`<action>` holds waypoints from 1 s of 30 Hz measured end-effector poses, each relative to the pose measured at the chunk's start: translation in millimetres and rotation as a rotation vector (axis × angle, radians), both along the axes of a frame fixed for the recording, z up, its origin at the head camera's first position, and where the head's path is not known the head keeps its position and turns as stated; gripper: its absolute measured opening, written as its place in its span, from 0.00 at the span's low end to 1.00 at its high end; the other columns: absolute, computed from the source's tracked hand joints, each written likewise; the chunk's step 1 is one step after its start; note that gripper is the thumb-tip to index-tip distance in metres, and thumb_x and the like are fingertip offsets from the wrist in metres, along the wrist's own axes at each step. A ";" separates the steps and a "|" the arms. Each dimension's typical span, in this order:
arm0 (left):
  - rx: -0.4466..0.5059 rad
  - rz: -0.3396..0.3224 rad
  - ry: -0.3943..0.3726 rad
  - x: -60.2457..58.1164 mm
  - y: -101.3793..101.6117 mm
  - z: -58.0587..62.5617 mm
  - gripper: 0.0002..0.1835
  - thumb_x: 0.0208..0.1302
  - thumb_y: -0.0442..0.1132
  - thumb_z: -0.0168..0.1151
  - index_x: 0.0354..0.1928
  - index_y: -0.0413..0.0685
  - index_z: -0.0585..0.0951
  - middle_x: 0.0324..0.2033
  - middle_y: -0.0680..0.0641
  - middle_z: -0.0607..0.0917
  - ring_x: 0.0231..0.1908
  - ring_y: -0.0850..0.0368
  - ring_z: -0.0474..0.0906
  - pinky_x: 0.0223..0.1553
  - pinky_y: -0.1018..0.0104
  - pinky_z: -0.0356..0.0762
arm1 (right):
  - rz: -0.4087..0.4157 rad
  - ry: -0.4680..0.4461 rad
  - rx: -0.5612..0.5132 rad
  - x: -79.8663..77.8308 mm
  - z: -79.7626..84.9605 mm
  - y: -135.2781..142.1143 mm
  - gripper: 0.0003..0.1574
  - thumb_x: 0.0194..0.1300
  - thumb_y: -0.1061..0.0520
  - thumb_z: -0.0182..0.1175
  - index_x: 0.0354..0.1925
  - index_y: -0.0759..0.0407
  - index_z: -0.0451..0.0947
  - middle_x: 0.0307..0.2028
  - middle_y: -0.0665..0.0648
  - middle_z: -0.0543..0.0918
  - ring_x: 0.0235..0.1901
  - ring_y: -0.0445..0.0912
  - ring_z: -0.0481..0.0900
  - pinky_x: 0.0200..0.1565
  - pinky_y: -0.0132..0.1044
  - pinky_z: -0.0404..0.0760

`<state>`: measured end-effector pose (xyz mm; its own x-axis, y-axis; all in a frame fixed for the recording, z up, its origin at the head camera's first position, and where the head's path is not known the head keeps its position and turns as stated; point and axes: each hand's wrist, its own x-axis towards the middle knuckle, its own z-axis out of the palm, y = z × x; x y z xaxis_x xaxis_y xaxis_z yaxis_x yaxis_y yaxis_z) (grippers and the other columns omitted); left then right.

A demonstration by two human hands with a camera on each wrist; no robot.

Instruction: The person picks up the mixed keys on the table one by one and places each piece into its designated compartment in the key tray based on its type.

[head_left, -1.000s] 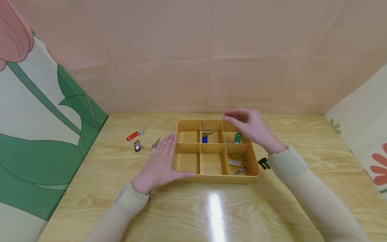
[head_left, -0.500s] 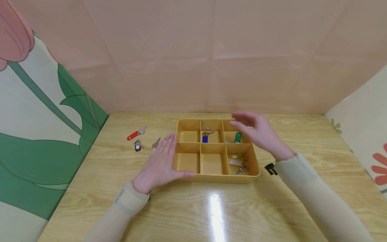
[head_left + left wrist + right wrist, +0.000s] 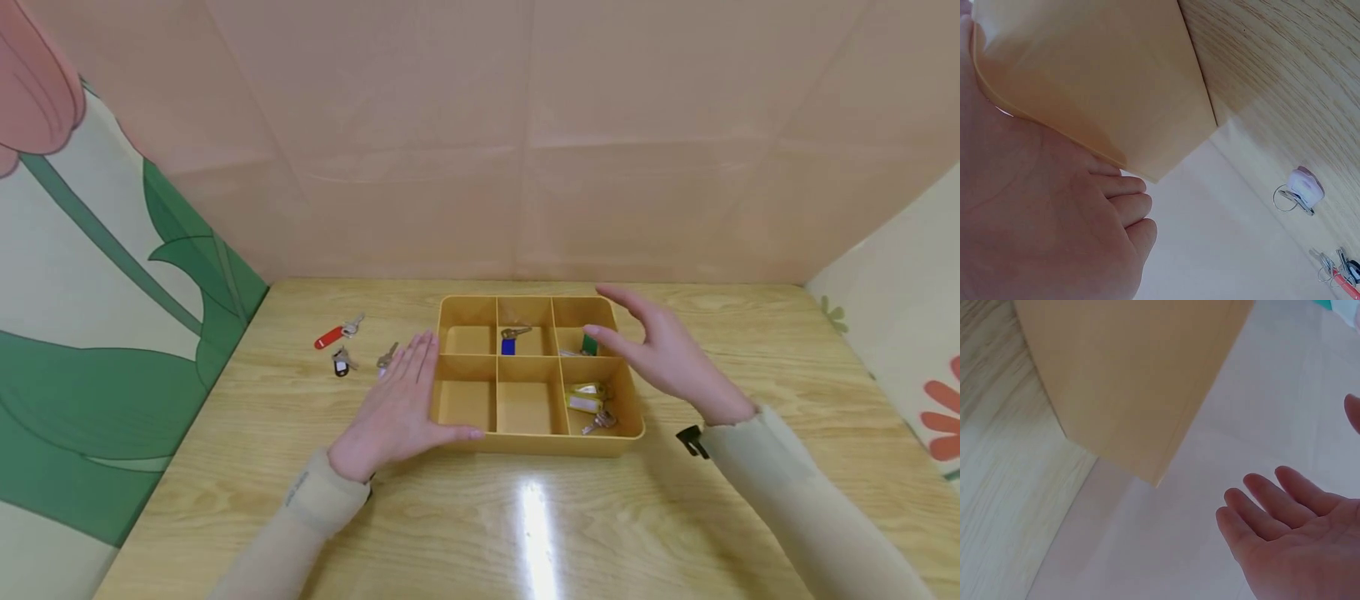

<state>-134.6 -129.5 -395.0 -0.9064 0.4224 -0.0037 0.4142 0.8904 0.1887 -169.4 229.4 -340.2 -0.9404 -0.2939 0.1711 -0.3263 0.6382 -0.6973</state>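
A yellow organizer box (image 3: 547, 444) with several compartments stands on the table. Along its left side lies my left hand (image 3: 397, 408), fingers straight against the wall and thumb on the front rim. My right hand (image 3: 671, 358) hovers over the box's right edge, thumb and fingers spread, holding nothing. Below its thumb, a key with a green tag (image 3: 590, 344) sits in the back right compartment, partly hidden. A key with a blue tag (image 3: 510, 343) lies in the back middle compartment. Keys with yellow tags (image 3: 585, 403) fill the front right one.
Left of the box on the table lie a key with a red tag (image 3: 328, 337), keys with a black tag (image 3: 341, 363) and a key with a pale purple tag (image 3: 1305, 186). A pinkish wall covering (image 3: 525, 167) rises behind the table (image 3: 247, 433).
My right hand has moved rightward and toward me from the back right compartment, its thumb and fingers spreading wider. The left hand has stayed against the box.
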 end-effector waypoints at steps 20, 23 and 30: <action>0.008 -0.003 0.012 0.6 -0.3 -1.1 0.75 0.47 0.91 0.39 0.80 0.41 0.35 0.79 0.43 0.34 0.78 0.46 0.33 0.75 0.55 0.33 | 0.042 0.017 0.269 25.7 -26.1 14.3 0.66 0.68 0.31 0.63 0.82 0.60 0.39 0.80 0.62 0.41 0.77 0.63 0.41 0.71 0.66 0.48; 0.010 -0.004 0.011 0.5 -0.2 -1.0 0.74 0.47 0.91 0.39 0.79 0.41 0.34 0.79 0.43 0.34 0.78 0.46 0.33 0.75 0.55 0.33 | 0.043 0.019 0.285 31.2 -32.6 14.6 0.68 0.67 0.30 0.63 0.82 0.61 0.36 0.80 0.62 0.39 0.77 0.63 0.39 0.72 0.65 0.47; 0.011 -0.005 0.009 0.5 -0.2 -0.1 0.74 0.47 0.91 0.40 0.79 0.41 0.34 0.79 0.43 0.34 0.78 0.46 0.33 0.75 0.55 0.33 | 0.044 0.035 0.389 43.3 -45.1 15.7 0.70 0.67 0.26 0.58 0.81 0.62 0.33 0.80 0.60 0.33 0.78 0.58 0.32 0.74 0.58 0.42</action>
